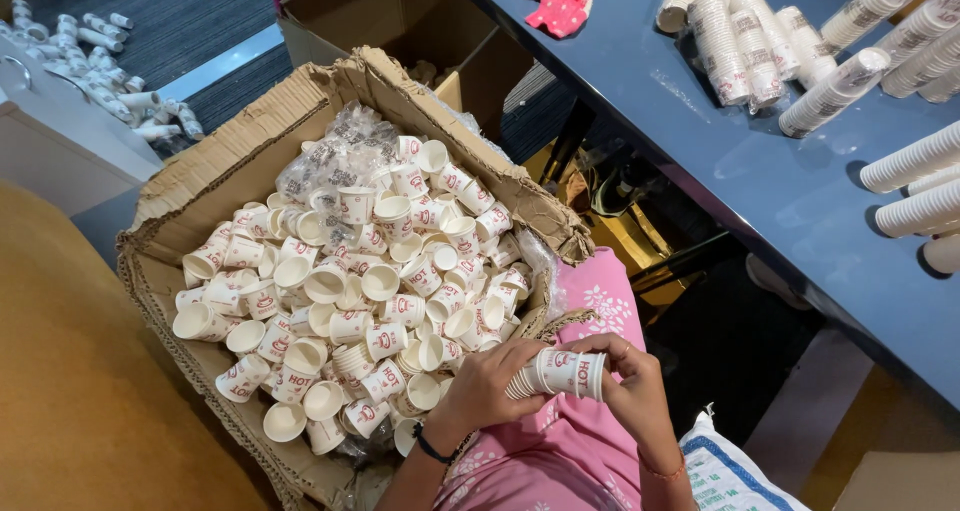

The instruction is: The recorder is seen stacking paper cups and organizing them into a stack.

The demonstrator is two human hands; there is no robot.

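A short stack of small paper cups [560, 373] lies sideways between both hands, low in the view at about 5 o'clock, over the person's pink lap. The left hand [485, 381] grips the nested end, its fingers closed around the stack to keep the cups pressed together. The right hand [632, 386] curls its fingers [612, 349] over the open rim end, clamped there so the row stays straight. At 10 o'clock from the hands, touching the lap, sits a torn cardboard box [200, 181] heaped with loose cups [370, 271] of the same kind, within easy reach. At 2 o'clock, a dark blue table [760, 191] carries long finished stacks [835, 91] lying on their sides.
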